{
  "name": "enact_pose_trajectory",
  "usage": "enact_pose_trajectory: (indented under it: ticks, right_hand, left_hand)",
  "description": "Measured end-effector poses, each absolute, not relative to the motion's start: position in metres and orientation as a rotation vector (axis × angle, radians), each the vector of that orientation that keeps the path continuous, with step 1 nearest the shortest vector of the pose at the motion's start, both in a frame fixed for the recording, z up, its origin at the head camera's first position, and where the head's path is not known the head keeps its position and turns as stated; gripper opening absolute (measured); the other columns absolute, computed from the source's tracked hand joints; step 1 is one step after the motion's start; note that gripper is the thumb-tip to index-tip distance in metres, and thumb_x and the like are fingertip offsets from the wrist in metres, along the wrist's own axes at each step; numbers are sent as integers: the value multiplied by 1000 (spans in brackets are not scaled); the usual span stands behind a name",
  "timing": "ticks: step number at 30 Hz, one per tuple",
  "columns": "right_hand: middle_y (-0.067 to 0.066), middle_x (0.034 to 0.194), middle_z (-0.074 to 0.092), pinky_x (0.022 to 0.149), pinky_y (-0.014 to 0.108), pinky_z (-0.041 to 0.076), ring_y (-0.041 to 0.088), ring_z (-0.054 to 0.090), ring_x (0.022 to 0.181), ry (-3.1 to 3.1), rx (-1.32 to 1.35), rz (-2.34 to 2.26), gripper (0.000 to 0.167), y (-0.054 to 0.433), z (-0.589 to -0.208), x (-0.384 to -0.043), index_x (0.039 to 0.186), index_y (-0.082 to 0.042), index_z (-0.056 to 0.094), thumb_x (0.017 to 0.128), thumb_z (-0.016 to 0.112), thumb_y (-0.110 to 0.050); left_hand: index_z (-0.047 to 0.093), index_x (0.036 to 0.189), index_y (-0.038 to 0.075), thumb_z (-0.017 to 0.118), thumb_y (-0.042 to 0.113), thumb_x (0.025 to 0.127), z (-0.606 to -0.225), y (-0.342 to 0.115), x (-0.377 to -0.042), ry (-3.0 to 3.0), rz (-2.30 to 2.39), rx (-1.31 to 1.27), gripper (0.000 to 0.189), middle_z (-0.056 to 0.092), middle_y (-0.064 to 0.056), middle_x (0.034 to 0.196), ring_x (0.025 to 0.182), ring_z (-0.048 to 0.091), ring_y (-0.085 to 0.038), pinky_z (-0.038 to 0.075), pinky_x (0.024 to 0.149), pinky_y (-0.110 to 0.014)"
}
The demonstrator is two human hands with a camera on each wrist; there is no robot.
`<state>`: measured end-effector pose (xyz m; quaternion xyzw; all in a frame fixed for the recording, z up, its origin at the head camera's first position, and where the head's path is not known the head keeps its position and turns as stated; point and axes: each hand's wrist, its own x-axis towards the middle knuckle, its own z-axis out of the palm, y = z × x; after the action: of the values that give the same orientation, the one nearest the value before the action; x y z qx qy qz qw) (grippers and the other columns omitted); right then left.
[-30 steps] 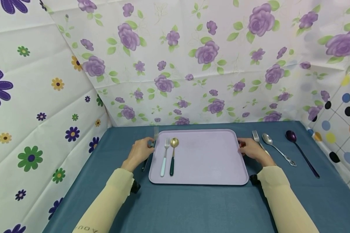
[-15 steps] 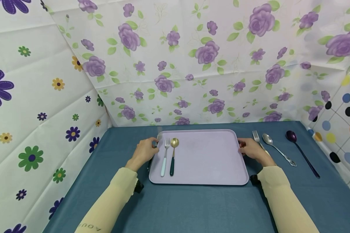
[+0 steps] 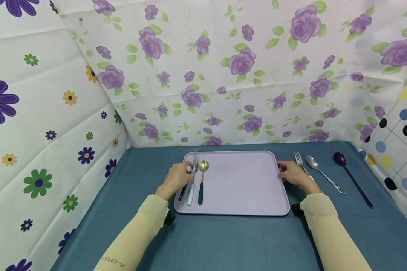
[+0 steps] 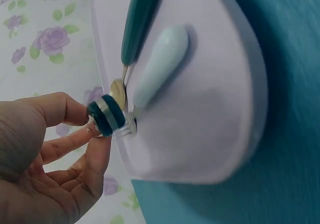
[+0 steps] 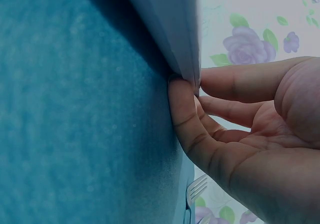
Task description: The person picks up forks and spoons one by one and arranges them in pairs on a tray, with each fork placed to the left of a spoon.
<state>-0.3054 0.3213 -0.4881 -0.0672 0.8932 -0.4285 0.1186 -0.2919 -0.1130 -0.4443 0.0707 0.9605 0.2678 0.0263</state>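
My left hand (image 3: 177,176) pinches a dark-handled fork (image 3: 182,194) above the left side of the lilac tray (image 3: 240,184). Its tines point to the back; in the left wrist view the end of the dark green handle (image 4: 106,115) shows a pale band. A fork with a pale blue handle (image 3: 191,194) lies on the tray under it. Beside that rests a gold spoon with a dark green handle (image 3: 201,192). At the tray's right edge my right hand (image 3: 295,174) grips the rim between thumb and fingers, as the right wrist view shows (image 5: 235,119).
On the blue cloth (image 3: 230,241) right of the tray lie a fork (image 3: 298,159), partly behind my right hand, a silver spoon (image 3: 322,172) and a dark purple long-handled spoon (image 3: 351,178). Flowered sheets (image 3: 213,75) hang at the back and left; a dotted one (image 3: 398,162) at the right.
My left hand has moved right with the dark-handled fork, from beside the tray to over its left part. The right hand stays at the tray's edge.
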Motion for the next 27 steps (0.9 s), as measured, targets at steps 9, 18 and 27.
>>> enact_pose_trajectory:
  ticks: [9, 18, 27]
  right_hand:
    - [17, 96, 54, 75, 39, 60, 28, 59, 87, 2608, -192, -1261, 57, 320, -489, -305, 148, 21, 38, 96, 58, 7]
    - [16, 95, 54, 75, 38, 60, 28, 59, 87, 2614, -208, -1247, 58, 320, -488, -306, 148, 22, 37, 96, 56, 7]
    - [16, 95, 53, 75, 39, 60, 28, 59, 88, 2607, -192, -1241, 59, 320, -489, -307, 149, 21, 36, 96, 57, 7]
  left_hand:
    - [67, 136, 10, 68, 9, 97, -442, -97, -289, 2946, 858, 261, 40, 74, -10, 97, 58, 60, -16, 41, 51, -28]
    - [68, 135, 8, 70, 10, 97, -442, -89, -286, 2946, 850, 329, 39, 75, -9, 97, 61, 62, -14, 51, 65, -37]
    - [67, 136, 7, 68, 8, 97, -443, -82, -286, 2906, 859, 357, 38, 73, -7, 97, 63, 61, -14, 46, 55, -28]
